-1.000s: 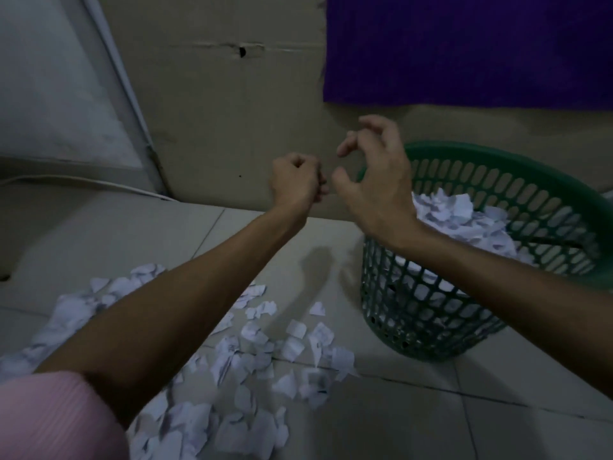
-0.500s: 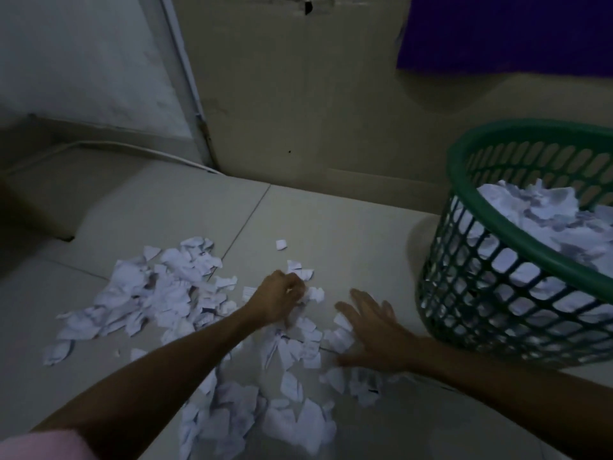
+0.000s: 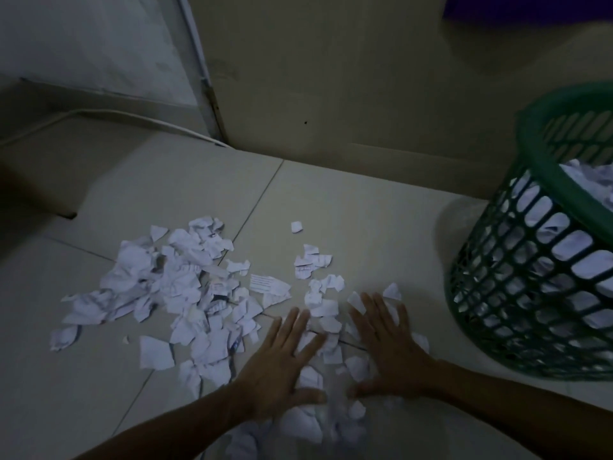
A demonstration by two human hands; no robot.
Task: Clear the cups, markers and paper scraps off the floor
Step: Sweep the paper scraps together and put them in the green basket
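White torn paper scraps (image 3: 185,287) lie spread over the tiled floor, thickest at centre left. My left hand (image 3: 282,363) lies flat on the scraps with fingers straight and spread. Just right of it, my right hand (image 3: 388,346) also presses flat on scraps, fingers extended. More scraps (image 3: 318,423) are bunched between and below the two hands. A green plastic basket (image 3: 530,293) stands at the right, holding a heap of paper scraps (image 3: 583,180). No cups or markers show in this view.
A wall (image 3: 348,78) runs along the back, with a door frame (image 3: 199,68) at the left and a white cable (image 3: 132,119) along the floor edge. Purple cloth (image 3: 530,5) hangs at top right. Bare tile (image 3: 381,227) lies between the scraps and wall.
Both hands came down from above the basket to the floor. The left hand went from curled to flat, and both now press on the scraps, closer to me.
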